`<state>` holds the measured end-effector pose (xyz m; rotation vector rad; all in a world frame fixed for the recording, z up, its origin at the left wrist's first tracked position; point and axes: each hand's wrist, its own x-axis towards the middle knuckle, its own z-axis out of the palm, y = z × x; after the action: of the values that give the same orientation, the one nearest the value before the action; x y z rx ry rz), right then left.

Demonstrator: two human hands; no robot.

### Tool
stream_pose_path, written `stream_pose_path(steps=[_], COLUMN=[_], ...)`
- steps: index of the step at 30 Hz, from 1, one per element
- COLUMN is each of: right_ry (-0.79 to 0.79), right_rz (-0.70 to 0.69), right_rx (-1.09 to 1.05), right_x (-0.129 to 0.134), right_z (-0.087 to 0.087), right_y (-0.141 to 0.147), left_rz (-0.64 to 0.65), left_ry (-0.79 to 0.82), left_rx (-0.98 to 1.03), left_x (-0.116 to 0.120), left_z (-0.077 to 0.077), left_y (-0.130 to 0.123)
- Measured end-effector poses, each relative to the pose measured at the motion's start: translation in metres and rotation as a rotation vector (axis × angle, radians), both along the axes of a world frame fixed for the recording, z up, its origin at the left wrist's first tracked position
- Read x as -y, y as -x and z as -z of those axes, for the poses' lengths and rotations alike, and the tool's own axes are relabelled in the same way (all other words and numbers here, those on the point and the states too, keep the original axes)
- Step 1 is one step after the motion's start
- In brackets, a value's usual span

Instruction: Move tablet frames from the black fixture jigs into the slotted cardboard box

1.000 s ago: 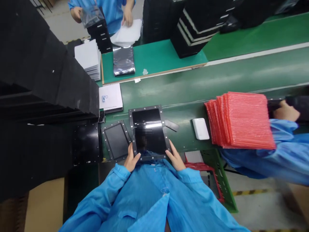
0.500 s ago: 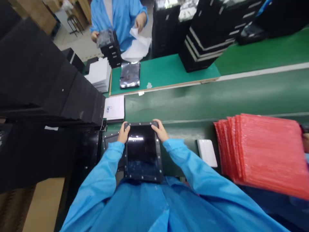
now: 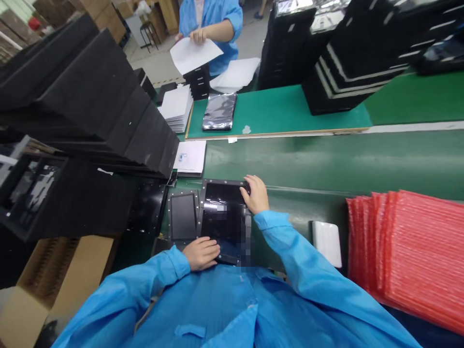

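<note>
A black framed panel (image 3: 224, 217) with a glossy dark screen and small dots along its border lies in front of my body on the green bench. My right hand (image 3: 256, 194) grips its upper right corner, thumb on the front face. Across the lower left edge of the panel rests my left hand (image 3: 201, 253), palm down with the fingers lying flat and together. Just left of the panel is a smaller black framed piece (image 3: 183, 216) with a grey centre.
Red bubble-wrap sheets (image 3: 427, 251) are stacked at right, beside a white device (image 3: 326, 243). Tall black foam blocks (image 3: 108, 101) stand at left, above an open cardboard box (image 3: 78, 270). Across the bench a person (image 3: 226, 29) holds a white sheet (image 3: 195, 54).
My left hand has moved from the panel's upper left corner down to its lower left edge. My right hand stays at the upper right corner. The person opposite has raised a white sheet.
</note>
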<state>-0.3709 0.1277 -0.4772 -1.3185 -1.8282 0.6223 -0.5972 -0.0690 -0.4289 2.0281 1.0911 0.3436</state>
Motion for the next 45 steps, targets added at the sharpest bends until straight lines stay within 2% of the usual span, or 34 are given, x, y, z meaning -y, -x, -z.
stream_pose_path(steps=[3, 5, 7, 12, 14, 16, 17, 18, 20, 22, 24, 27, 29, 31, 34, 38, 40, 42, 43, 45], right_ry=[-0.079, -0.064, -0.028, 0.041, 0.044, 0.034, 0.023, 0.013, 0.022, 0.1, 0.212, 0.302, 0.324, 0.364, 0.446, 0.578, 0.684, 0.816, 0.872, 0.955], right_rz=[-0.178, -0.312, -0.38, -0.312, -0.268, -0.205, -0.16, -0.105, 0.024, 0.16, 0.23, 0.188, 0.132, 0.085, 0.008, -0.165, -0.292, -0.43, -0.45, -0.347], right_rx=[0.148, 0.189, 0.2, 0.259, 0.303, 0.329, 0.324, 0.307, 0.24, 0.16, 0.092, 0.038, 0.025, 0.016, 0.008, -0.069, -0.241, -0.494, -0.614, -0.776], right_x=[0.002, 0.004, 0.003, 0.001, 0.009, 0.028, 0.042, 0.057, 0.094, 0.132, 0.165, 0.191, 0.193, 0.186, 0.172, 0.155, 0.148, 0.143, 0.141, 0.137], right_z=[-0.016, -0.022, -0.024, -0.025, -0.03, -0.037, -0.04, -0.043, -0.047, -0.049, -0.049, -0.049, -0.051, -0.052, -0.055, -0.057, -0.057, -0.057, -0.057, -0.055], right_y=[0.012, 0.02, 0.023, 0.023, 0.028, 0.035, 0.039, 0.042, 0.046, 0.048, 0.052, 0.06, 0.064, 0.062, 0.051, 0.037, 0.037, 0.042, 0.044, 0.045], left_rz=[0.041, 0.063, 0.103, 0.245, 0.296, 0.28, 0.205, 0.076, -0.3, -0.662, -0.851, -1.028, -1.201, -1.313, -1.307, -1.121, -1.1, -1.049, -0.952, -0.669], left_ry=[0.0, -0.051, -0.12, -0.266, -0.318, -0.356, -0.353, -0.328, -0.199, 0.009, 0.202, 0.37, 0.447, 0.492, 0.465, 0.414, 0.402, 0.301, 0.222, 0.059], left_rx=[0.051, 0.084, 0.102, 0.108, 0.156, 0.215, 0.225, 0.209, 0.073, -0.15, -0.324, -0.358, -0.262, -0.158, -0.039, 0.241, 0.262, 0.23, 0.201, 0.088], left_x=[0.002, -0.002, -0.004, -0.01, -0.014, -0.018, -0.019, -0.019, -0.018, -0.016, -0.016, -0.025, -0.037, -0.046, -0.048, -0.033, -0.022, -0.009, -0.002, 0.011], left_z=[0.016, 0.028, 0.039, 0.05, 0.049, 0.049, 0.05, 0.053, 0.063, 0.075, 0.085, 0.09, 0.083, 0.072, 0.051, 0.02, -0.002, -0.028, -0.041, -0.062], left_y=[0.008, 0.01, 0.009, -0.002, -0.001, 0.011, 0.024, 0.04, 0.082, 0.122, 0.147, 0.147, 0.135, 0.125, 0.123, 0.112, 0.092, 0.059, 0.039, -0.005])
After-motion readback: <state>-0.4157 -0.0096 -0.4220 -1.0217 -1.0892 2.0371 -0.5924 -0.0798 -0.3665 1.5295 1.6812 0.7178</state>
